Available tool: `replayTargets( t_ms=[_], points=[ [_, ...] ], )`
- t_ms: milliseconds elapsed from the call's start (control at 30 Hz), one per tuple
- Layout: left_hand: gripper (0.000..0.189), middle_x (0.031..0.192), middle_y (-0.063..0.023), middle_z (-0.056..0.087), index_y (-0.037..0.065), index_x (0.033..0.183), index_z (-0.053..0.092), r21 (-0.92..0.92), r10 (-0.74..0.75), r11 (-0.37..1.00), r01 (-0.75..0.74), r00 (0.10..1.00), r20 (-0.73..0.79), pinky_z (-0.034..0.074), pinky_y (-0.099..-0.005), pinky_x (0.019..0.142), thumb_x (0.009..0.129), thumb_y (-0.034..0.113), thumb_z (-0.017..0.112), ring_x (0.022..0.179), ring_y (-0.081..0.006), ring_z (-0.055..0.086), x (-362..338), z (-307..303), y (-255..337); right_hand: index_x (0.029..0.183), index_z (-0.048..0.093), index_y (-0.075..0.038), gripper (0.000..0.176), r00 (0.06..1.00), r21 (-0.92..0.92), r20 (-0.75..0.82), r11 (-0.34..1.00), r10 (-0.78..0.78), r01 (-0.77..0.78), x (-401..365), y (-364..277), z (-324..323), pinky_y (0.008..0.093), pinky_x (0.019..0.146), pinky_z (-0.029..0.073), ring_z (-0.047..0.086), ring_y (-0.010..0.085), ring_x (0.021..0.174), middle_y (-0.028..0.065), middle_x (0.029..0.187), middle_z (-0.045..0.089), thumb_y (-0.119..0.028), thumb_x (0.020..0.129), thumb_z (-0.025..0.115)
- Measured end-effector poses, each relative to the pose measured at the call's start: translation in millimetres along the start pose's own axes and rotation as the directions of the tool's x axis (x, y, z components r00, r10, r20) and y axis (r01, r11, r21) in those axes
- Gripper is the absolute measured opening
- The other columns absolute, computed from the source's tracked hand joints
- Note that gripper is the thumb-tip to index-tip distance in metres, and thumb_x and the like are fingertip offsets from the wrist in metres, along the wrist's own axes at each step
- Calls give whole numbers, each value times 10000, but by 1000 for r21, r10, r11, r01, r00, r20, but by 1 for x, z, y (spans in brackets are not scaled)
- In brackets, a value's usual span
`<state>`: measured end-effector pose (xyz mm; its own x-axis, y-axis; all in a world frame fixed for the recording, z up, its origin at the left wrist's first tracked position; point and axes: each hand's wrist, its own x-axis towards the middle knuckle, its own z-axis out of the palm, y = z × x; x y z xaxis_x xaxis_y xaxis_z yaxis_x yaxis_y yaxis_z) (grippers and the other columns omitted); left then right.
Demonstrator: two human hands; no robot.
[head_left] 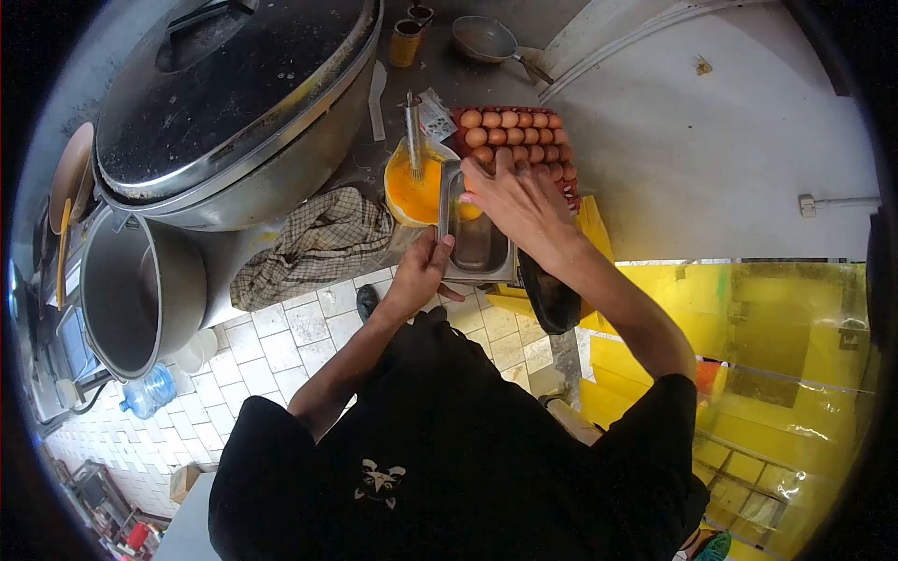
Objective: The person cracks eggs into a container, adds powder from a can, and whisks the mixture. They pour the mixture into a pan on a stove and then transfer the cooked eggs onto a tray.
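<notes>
My left hand [424, 273] grips the near left edge of a rectangular metal container [477, 245]. Over the container's far part, the fingers of my right hand [526, 201] are closed round a brown egg [470, 184], mostly hidden by them. Just below the fingertips, yellow yolk [470, 211] shows inside the container. Left of it stands a bowl of beaten yellow egg [412, 194] with a metal whisk [414, 140] leaning in it. Behind my right hand lies a red tray [459, 114] with several brown eggs [510, 120] in rows.
A large lidded pot [271, 196] fills the back left, with a checked cloth [318, 238] near its base. An empty deep pot [140, 290] stands at far left. A small pan [484, 39] and a can [405, 44] are at the back. Yellow sheeting [730, 374] hangs at right.
</notes>
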<state>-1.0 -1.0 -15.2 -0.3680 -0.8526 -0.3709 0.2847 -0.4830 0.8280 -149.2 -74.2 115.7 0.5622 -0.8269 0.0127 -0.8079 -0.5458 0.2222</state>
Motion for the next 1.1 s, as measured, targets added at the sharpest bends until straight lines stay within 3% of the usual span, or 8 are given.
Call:
replayTargets(
  t_ms=[167,400,600,667,733,800,900,1100],
  points=[
    [415,1009,-81,579,22,1307,436,-5,-7,1000,7,1000,-4,604,-301,514,1030,330,442,825,-146,642,2,-2,0,1183,484,-98,397,998,-111,-55,994,10,-16,5,9,-29,436,753,528,657,336,848,196,1079,539,-375,923,601],
    [447,1045,-104,583,15,1308,433,-40,-5,999,4,1000,-11,595,-290,498,1024,360,451,786,-168,667,0,-1,10,1218,491,-86,370,978,352,-206,935,31,45,-12,20,9,400,744,545,643,311,943,153,1072,550,-254,922,637],
    [443,984,-75,574,12,1285,457,-66,-46,997,43,998,-44,582,-270,484,1016,363,472,743,-139,636,2,-7,14,1297,484,-24,452,872,962,-204,256,445,94,-47,37,76,282,891,498,597,166,1064,89,1246,553,14,882,658],
    [365,915,-27,550,35,1232,507,-82,-111,991,104,990,-82,588,-268,492,1019,329,475,758,-107,597,4,-11,17,1290,486,-10,424,685,978,-206,162,699,130,-73,43,106,266,889,491,595,162,1065,105,1224,560,-49,902,653],
    [358,897,-18,545,34,1216,519,-175,-122,978,112,992,-43,567,-247,458,1014,328,486,734,-93,587,6,-21,13,1335,454,-20,478,470,973,-72,166,880,-162,-118,70,173,331,948,475,529,235,1184,139,1276,523,-134,918,658],
    [344,910,-27,580,31,1208,520,-282,-114,953,106,993,-11,531,-212,401,1008,310,504,722,-108,638,9,-29,15,1359,440,-31,490,529,759,-29,363,848,-540,-179,91,258,393,982,456,506,290,1216,173,1295,504,-201,939,627],
    [370,997,-66,639,6,1240,475,-450,-169,877,166,985,35,489,-162,365,993,273,546,701,-118,683,4,-34,27,1352,464,-43,494,331,447,-69,326,941,-833,-203,87,293,438,999,433,485,357,1232,211,1295,504,-238,932,635],
    [275,1141,-180,623,-37,1216,506,-839,-199,464,283,957,212,556,-155,424,1010,142,468,943,-206,703,16,-68,-14,1294,513,-37,463,589,638,-186,552,787,-537,-90,116,254,486,921,463,517,392,1157,226,1210,526,-268,914,641]
  ],
)
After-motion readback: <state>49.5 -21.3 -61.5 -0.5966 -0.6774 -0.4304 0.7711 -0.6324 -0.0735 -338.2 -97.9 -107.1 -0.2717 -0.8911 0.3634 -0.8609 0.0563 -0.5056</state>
